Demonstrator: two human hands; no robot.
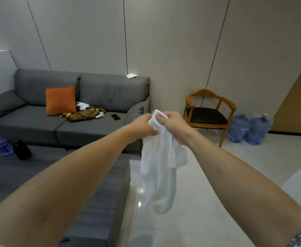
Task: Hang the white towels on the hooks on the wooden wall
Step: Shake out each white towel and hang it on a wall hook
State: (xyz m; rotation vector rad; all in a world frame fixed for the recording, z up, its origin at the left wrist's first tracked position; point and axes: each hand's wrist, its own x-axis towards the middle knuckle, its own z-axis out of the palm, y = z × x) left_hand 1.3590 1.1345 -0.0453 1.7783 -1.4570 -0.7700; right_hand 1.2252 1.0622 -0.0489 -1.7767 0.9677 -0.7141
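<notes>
White towel (161, 168) hangs limp, crumpled, bunched in both hands' fingers (165, 121).

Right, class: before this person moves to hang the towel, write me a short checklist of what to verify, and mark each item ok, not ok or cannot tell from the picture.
1. Left hand grips the white towel: ok.
2. Right hand grips its top edge: ok.
3. Towel hangs clear of the floor: ok.
4. Hooks in view: not ok, none visible.
5. Wooden panel at far right is the hook wall: cannot tell.
6. Path past the wooden chair is free: cannot tell.
</notes>
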